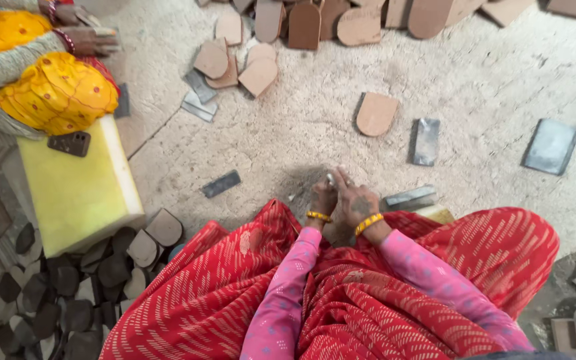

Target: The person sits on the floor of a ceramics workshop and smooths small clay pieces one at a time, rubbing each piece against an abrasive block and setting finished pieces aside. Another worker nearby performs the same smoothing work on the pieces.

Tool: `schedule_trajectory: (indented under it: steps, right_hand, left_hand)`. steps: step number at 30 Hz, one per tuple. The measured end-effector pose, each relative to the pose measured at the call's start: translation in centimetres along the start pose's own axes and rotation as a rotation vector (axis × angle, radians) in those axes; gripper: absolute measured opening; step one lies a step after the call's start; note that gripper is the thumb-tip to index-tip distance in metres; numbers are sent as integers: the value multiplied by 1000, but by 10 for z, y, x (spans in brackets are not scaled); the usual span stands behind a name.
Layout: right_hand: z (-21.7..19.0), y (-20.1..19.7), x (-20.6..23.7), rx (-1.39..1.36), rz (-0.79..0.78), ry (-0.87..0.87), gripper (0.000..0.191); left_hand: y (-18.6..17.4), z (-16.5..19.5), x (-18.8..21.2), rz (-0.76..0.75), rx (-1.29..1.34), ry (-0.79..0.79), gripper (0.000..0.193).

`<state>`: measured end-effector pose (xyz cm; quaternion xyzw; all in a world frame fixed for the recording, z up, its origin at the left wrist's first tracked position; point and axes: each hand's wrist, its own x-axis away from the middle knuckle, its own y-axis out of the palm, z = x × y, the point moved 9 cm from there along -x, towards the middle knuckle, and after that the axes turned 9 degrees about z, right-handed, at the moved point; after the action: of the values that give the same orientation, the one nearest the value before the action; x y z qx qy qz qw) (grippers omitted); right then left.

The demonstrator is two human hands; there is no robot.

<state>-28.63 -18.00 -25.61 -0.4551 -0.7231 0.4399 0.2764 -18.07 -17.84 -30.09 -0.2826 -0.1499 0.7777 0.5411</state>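
Both hands are pulled in close together just past the knees, right over the dusty concrete floor (341,127). The right hand (358,203) lies partly over the left hand (323,195), fingers half curled, and there's a small pale thing (330,178) peeking out at the fingertips between them. Too small to say what it is, and I honestly can't tell which hand actually has it pinched. Each wrist has a yellow bangle (369,224), and the sleeves are pink against a red patterned drape (381,300) spread across the lap.

Just right of the hands, touching the edge of the red cloth, sits a grey rectangular block (409,197). A bit to the left on the floor is a small dark flat strip (221,183). Further out ahead: a tan arch-shaped flat piece (376,113) with a dark grey slab (425,141) just beside it, and a bigger grey slab (551,146) off to the right, well apart.

Up top there's a loose heap of those tan arch-shaped pieces (301,27). On the left is a yellow foam block (78,187) with a dark phone (69,143) lying on it, and below that a pile of darker arch-shaped pieces (75,293). Another person in yellow clothing (55,93) sits at the top left, a hand (91,40) of theirs resting out toward the floor.
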Motion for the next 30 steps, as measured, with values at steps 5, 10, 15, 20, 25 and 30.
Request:
schedule_trajectory:
  steps: [5, 10, 15, 20, 25, 30]
  right_hand:
    - [-2, -2, 4, 89, 13, 3, 72]
    - [8, -12, -27, 70, 77, -38, 53]
    - [-19, -19, 8, 45, 226, -171, 67]
    - [-2, -9, -10, 74, 130, -66, 64]
    - [2, -3, -30, 98, -3, -15, 70]
    - [-34, -21, 7, 118, 162, -171, 73]
  left_hand:
    - [-1, -19, 7, -4, 46, -126, 38]
    - [-2, -18, -1, 15, -65, -152, 34]
    - [-6, -5, 7, 28, 108, -57, 30]
    - [-3, -7, 4, -3, 3, -126, 27]
    - [-11, 6, -4, 69, -87, 50, 24]
    - [9, -25, 14, -125, -45, -202, 22]
